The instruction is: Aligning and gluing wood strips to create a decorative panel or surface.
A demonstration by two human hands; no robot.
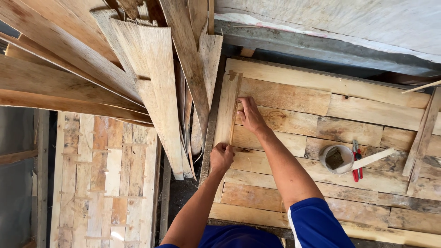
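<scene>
My left hand (221,157) pinches the near end of a narrow upright veneer strip (227,108) at the left edge of a sheet of patched wood veneer pieces (298,124) on the work table. My right hand (250,115) presses flat with spread fingers on the veneer just right of that strip, at its seam. Both forearms reach in from the bottom, with blue sleeves showing.
A loose pile of long veneer sheets (115,64) fans out at upper left. A finished patched veneer panel (105,179) lies lower left. A white cup (336,159) with a wooden stick and red-handled pliers (356,160) sit on the table at right. Thin strips (422,133) lean at far right.
</scene>
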